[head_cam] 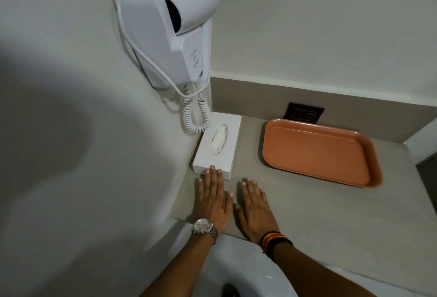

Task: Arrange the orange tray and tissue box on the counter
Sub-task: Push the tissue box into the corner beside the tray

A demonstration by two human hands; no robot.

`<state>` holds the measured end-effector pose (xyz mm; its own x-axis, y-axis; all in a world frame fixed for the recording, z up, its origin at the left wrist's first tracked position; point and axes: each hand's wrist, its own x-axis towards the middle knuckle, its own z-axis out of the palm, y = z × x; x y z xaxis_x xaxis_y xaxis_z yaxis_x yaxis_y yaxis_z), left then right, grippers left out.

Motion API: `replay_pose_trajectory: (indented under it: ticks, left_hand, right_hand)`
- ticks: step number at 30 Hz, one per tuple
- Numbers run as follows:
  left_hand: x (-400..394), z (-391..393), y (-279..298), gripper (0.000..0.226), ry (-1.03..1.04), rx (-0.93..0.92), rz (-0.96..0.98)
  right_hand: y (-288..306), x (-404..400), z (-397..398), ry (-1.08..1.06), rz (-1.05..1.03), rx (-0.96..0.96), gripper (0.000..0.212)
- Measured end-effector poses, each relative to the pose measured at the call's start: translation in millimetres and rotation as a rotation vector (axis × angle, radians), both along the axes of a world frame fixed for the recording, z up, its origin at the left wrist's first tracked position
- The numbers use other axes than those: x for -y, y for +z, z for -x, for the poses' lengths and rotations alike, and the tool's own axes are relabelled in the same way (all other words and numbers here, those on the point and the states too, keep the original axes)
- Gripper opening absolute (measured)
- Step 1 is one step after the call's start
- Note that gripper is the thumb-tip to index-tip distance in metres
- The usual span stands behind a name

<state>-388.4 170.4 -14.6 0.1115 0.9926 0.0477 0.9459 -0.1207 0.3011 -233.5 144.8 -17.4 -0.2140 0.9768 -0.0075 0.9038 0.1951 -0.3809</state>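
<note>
Currently both hands lie flat, palms down on the counter (295, 204), fingers spread, gripping nothing. Left hand (214, 198) has fingertips touching the near edge of the tissue box (216, 146), which sits in the back-left corner vs. the wall, under the wall hair dryer (170, 22) w/ coiled cord. Right hand (254, 209) is just beside the left, clear of everything. Orange tray (319, 151) sits to the right, apart from the box, slightly skewed, in front of the socket (303, 115). Prob. final alignment: nudge the box square w/ light pushes; straighten the tray parallel to the back edge.
</note>
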Motion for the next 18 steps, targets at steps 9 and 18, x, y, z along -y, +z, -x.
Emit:
replay_pose_trajectory:
  ticks: [9,18]
  left_hand:
    - [-8.6,-5.8,-2.2,0.075,-0.009,-0.038,-0.006]
    - [-18.1,-14.1,-1.2,0.079,0.019,-0.057,0.001]
  right_hand:
    - [-5.6,4.4,-20.1,0.088,0.092,0.139,0.068]
    - [-15.5,5.7,-21.5,0.091,0.063,0.120,0.067]
